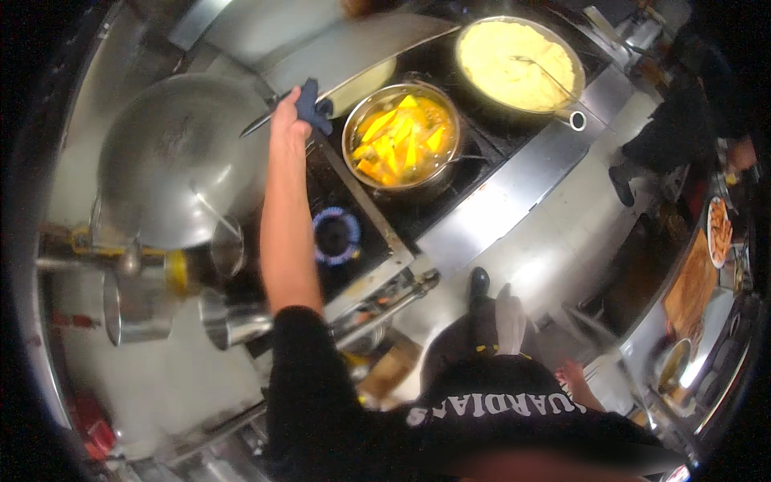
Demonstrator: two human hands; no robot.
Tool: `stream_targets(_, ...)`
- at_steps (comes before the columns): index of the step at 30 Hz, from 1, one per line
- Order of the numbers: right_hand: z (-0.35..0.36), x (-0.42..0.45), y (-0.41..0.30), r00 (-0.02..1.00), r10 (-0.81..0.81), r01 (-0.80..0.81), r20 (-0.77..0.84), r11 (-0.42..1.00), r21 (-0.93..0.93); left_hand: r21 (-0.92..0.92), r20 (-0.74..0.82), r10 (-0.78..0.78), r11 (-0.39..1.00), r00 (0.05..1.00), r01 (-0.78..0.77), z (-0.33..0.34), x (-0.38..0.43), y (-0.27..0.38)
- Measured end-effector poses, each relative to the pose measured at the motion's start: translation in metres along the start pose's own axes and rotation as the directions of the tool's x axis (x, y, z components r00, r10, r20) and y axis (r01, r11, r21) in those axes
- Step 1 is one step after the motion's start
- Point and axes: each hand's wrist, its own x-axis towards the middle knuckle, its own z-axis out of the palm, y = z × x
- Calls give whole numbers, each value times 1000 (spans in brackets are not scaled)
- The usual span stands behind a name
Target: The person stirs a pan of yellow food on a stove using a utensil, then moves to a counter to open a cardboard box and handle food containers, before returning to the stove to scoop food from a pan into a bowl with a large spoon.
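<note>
My left hand [290, 117] reaches forward at upper left, closed on a dark blue cloth [313, 107] and a dark handle [256, 125]. What the handle joins is hidden by hand and cloth; a pale, shallow, pan-like shape [364, 84] lies just beyond. To the right of the hand, a round metal pot [344, 135] holds yellow-orange wedges in liquid. My right hand [569, 372] is low at my right side, small and partly blurred; whether it holds anything cannot be told.
A gas burner [335, 236] burns with blue flame beside my left forearm. A large wok [174, 156] stands left; a wide pan [521, 63] of pale yellow mash holds a utensil. Metal pots [137, 310] sit lower left. A person [668, 129], a cutting board [691, 283] and a plate [712, 232] are right.
</note>
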Motion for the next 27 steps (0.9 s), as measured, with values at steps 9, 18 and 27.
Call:
stream_targets(9,0,145,-48,833,-42,243,552,923,-298,-229,-1,-98,969,995,96,-27,-244,43)
stream_targets(18,116,78,-17,384,404,659,830,-750,60,-313,-384,-125,950,915,-2,-263,-780,-89)
stream_targets(27,205,-78,109,481,794,307,372,-550,777,-681,-732,-495,556,468,-476,-300,-1296,-287)
